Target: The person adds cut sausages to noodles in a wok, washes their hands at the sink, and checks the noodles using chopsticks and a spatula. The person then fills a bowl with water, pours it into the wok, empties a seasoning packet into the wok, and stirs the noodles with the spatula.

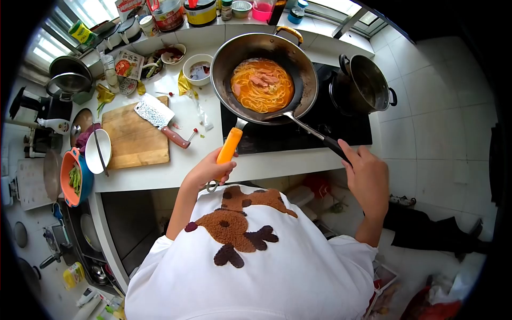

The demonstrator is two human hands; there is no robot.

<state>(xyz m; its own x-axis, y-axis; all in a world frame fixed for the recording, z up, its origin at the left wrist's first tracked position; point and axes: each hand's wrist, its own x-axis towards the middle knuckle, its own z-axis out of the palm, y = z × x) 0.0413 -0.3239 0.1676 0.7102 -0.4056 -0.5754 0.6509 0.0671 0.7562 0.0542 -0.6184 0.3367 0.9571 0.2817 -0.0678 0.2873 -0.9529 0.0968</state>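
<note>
My left hand [214, 168] is wrapped around the orange handle [230, 145] of a deep wok [306, 77]. Inside the wok lie noodles [256, 98] in orange-red broth, with pink slices of meat [263, 79] on top. A metal spatula [304, 126] with a black grip is closed in my right hand [368, 176]. It slants over the wok's near rim, and its head rests low in the wok against the near side, partly hard to make out. The wok is on a black cooktop [341, 136].
A dark pot [368, 85] stands right of the wok. On the left, a cleaver [160, 120] lies partly on a wooden cutting board [133, 144]. Nearby are a white bowl [98, 152], a colander of green beans [74, 178] and a small bowl [198, 70]. Jars line the back ledge.
</note>
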